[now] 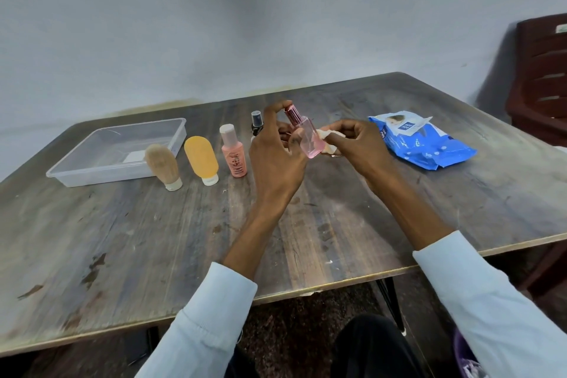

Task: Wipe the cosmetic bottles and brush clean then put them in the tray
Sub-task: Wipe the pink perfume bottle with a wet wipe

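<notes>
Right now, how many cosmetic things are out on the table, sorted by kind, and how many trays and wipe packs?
Bottles: 4 (pink glass bottle in the left hand, orange bottle, peach bottle, black spray bottle)
Brush: 1
Tray: 1
Wipe pack: 1
Wipe in the right hand: 1
Total: 8

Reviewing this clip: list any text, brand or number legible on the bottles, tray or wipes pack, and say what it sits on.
Nothing reads cleanly.
Blue plastic wipes pack: white label patch with dark lettering, too blurred to quote.
Peach-pink plastic bottle with white cap: dark printed lettering down its front, blurred, unreadable.
White label inside the clear plastic tray: no text resolvable.
Clear pink glass bottle in the left hand: no print visible.
</notes>
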